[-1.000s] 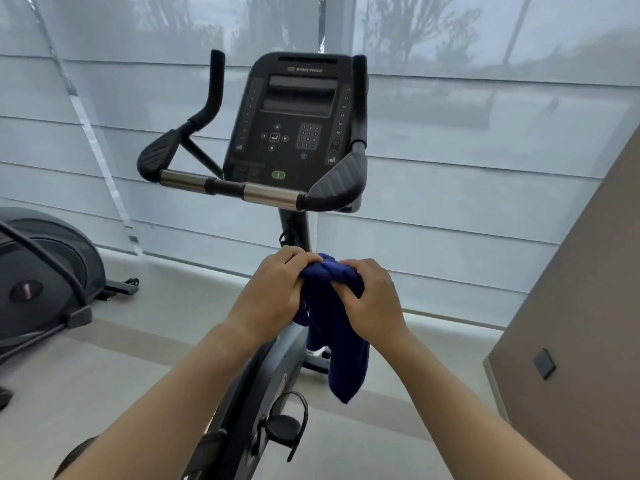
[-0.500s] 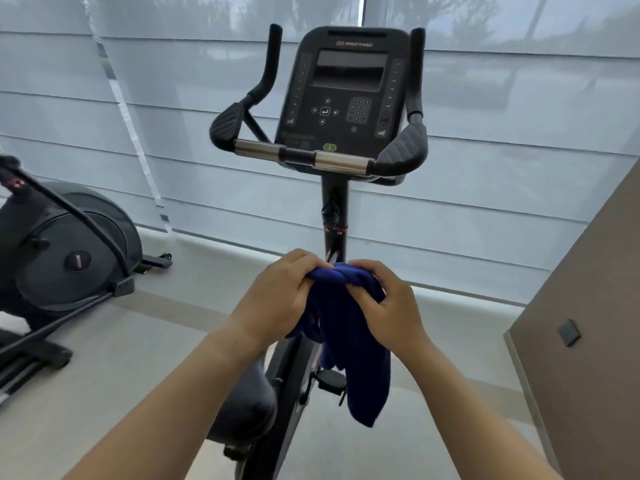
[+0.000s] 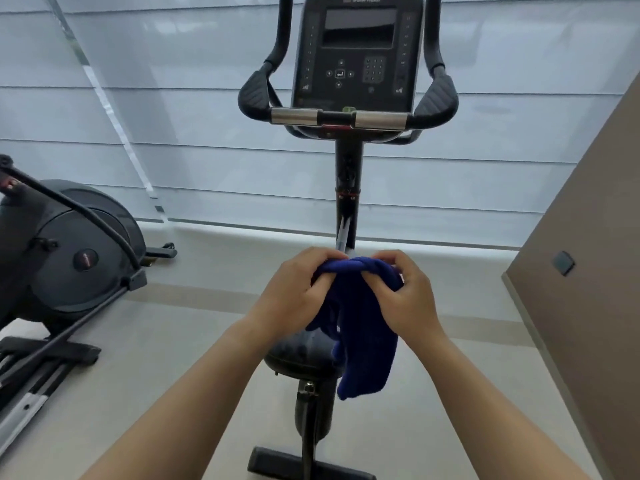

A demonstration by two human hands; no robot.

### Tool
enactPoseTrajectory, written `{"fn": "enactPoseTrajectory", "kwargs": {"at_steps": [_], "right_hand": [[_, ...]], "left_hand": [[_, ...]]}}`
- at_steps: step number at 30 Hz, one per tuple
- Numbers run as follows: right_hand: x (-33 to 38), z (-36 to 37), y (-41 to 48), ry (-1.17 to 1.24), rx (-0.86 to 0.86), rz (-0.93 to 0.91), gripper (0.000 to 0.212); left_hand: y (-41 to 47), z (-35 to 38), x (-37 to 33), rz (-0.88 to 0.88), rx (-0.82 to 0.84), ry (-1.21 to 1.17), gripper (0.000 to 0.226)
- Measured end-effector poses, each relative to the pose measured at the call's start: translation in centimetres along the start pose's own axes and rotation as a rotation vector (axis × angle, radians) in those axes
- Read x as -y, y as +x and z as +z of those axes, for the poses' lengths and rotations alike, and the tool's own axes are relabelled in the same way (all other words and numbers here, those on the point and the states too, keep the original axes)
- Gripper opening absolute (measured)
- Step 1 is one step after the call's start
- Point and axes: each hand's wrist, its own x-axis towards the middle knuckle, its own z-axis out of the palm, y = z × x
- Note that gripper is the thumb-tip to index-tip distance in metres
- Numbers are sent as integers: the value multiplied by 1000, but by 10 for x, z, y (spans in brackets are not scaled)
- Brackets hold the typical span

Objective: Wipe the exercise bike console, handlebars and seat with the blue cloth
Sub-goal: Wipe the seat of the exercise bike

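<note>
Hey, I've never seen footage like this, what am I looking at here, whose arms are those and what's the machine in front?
This is a single view from a camera worn on a person's head, looking forward and down, so the two bare arms coming in from the bottom are the wearer's own. The left hand and the right hand together grip the bunched top of a blue cloth, and the rest of it hangs down loose. Straight ahead stands an exercise bike: its console with a dark screen and buttons, black handlebars with silver sections, and below the hands its seat, partly hidden by the cloth. The cloth is not touching the console or handlebars. On the left is another fitness machine, and behind everything is a window with pale blinds.
</note>
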Motion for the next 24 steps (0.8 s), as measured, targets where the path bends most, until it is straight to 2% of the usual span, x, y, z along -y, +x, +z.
{"fn": "enactPoseTrajectory", "kwargs": {"at_steps": [4, 8, 11, 14, 22, 24], "right_hand": [[-2, 8, 15, -4, -63, 32, 15], [-11, 11, 37, -7, -77, 7, 17], [-16, 12, 51, 4, -55, -50, 19], [-25, 13, 59, -43, -15, -17, 22], [-45, 35, 68, -127, -38, 118, 45], [-52, 48, 70, -140, -76, 157, 43]], "left_hand": [[20, 4, 6, 30, 21, -24, 28], [42, 11, 21, 88, 34, 49, 48], [59, 12, 32, 100, -61, 50, 37], [76, 11, 44, 102, -87, 27, 30], [127, 1, 86, 199, 46, -29, 38], [142, -4, 102, 227, 87, -61, 41]]}}
